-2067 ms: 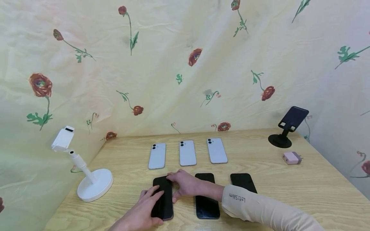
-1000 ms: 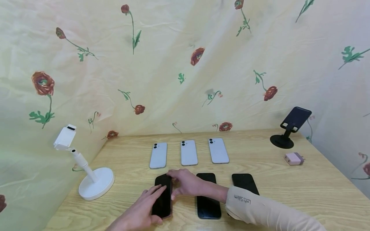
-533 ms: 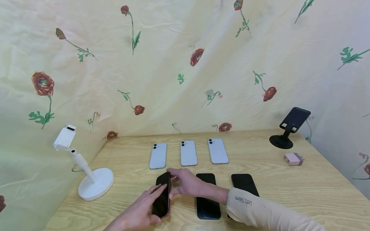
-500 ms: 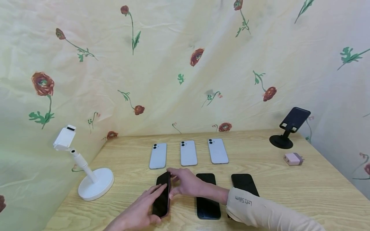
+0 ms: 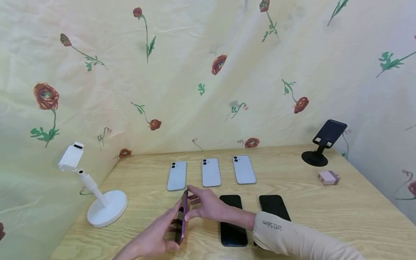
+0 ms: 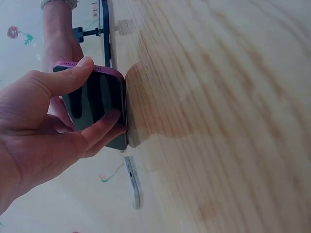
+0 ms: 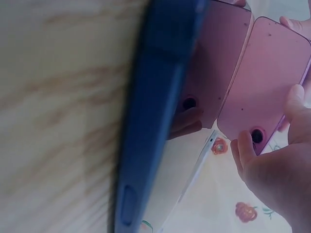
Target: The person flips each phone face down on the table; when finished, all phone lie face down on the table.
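Note:
A smartphone [image 5: 184,221] with a purple-pink frame stands tilted steeply on one long edge in the head view. Its black screen [image 6: 87,104] faces left, and its pink back [image 7: 265,80] with a dark camera lens faces right. My left hand [image 5: 156,231] holds it from the screen side, thumb on the bottom end and fingertips on the glass. From the other side my right hand [image 5: 209,206] grips the far end and the raised long edge. Under my right forearm lies a second smartphone [image 5: 233,234], screen up, its blue side close in the right wrist view.
Three pale smartphones [image 5: 211,172] lie backs up in a row behind. A third dark phone [image 5: 274,206] is partly under the sleeve [image 5: 292,231]. A white stand [image 5: 107,209] is at left, a black stand [image 5: 320,155] and a pink charger [image 5: 327,177] at right.
The phone between my hands lay flat, screen up; its right edge has risen until it stands steeply on its left edge. My right fingers have risen with it.

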Tool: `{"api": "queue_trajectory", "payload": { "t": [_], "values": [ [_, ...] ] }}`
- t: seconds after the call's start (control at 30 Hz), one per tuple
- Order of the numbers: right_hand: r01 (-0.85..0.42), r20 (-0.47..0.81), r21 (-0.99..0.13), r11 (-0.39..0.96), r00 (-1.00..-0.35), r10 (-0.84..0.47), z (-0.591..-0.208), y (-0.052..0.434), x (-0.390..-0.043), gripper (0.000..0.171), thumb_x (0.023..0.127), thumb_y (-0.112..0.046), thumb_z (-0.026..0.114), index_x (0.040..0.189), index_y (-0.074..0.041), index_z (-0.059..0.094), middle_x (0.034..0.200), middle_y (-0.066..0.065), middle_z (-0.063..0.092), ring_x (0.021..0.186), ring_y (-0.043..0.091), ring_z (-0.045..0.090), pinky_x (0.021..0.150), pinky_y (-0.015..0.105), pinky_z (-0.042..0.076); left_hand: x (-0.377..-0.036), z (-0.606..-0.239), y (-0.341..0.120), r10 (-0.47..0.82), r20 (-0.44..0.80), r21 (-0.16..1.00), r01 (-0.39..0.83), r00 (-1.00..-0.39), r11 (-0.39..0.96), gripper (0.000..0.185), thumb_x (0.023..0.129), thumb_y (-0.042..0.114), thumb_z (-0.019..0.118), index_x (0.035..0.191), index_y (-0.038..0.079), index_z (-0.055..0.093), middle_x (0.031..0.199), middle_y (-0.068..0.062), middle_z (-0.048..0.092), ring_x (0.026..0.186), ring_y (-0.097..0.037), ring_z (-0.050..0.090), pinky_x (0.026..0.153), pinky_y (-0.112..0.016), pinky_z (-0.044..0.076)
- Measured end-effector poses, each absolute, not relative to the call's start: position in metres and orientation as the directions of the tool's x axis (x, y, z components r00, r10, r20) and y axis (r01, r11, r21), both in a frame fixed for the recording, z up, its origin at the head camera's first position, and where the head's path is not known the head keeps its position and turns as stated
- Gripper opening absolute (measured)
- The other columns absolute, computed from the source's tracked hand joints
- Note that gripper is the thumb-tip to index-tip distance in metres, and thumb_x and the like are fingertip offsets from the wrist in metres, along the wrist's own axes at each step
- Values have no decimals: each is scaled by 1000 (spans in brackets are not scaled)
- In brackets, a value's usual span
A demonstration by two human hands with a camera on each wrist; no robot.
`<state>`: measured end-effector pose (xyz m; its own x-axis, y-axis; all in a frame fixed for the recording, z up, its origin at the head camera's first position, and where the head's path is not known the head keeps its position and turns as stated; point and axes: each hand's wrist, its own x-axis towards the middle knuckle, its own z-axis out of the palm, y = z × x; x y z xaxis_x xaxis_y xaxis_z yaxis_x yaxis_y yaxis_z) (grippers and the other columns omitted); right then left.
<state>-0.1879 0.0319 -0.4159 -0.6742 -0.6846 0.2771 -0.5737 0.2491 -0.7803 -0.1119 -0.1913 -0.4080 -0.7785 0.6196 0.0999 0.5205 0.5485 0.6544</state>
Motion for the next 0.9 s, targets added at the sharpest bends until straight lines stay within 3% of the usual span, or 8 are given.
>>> {"api": "queue_trajectory", "payload": {
  "t": [0.13,0.23,0.4,0.63,0.73,0.9],
  "values": [
    [-559,277,-796,231,-677,-682,-416,27,-188,75,81,-19,85,142,3,47,130,22,61,111,27,65,87,28,52,-113,-409,-192,632,111,635,544,-767,549,119,76,17,87,160,3,4,158,-26,25,132,-39,44,102,-50,41],
    [-544,265,-808,226,-678,-686,-416,23,-188,70,83,-19,83,140,2,49,130,21,62,111,23,64,85,26,52,-114,-410,-194,648,106,677,531,-755,509,117,79,14,85,160,2,1,158,-27,24,124,-34,52,97,-39,47],
    [-526,233,-812,253,-689,-686,-417,21,-187,76,84,-21,81,146,3,44,135,21,58,112,23,63,83,24,53,-114,-413,-197,659,106,710,521,-745,475,116,82,16,84,159,1,0,157,-28,26,115,-26,58,92,-33,50],
    [-556,200,-765,324,-685,-701,-419,19,-185,79,80,-28,85,143,2,48,130,16,63,110,26,65,82,24,52,-114,-413,-200,676,127,752,515,-726,412,115,84,16,83,159,2,-2,150,-29,36,110,-20,61,86,-31,53],
    [-576,178,-719,389,-694,-697,-418,18,-185,77,78,-33,87,139,-1,53,123,12,67,98,19,68,78,22,51,-114,-411,-202,672,126,769,500,-729,398,114,84,16,83,160,3,-1,145,-28,43,109,-20,61,85,-30,53],
    [-597,139,-657,461,-697,-703,-417,16,-183,84,74,-39,88,140,-1,54,129,9,65,112,14,62,96,26,45,-111,-409,-205,658,130,756,503,-742,419,116,81,12,84,159,2,-1,144,-27,44,108,-19,60,86,-31,53]
  ]
}}
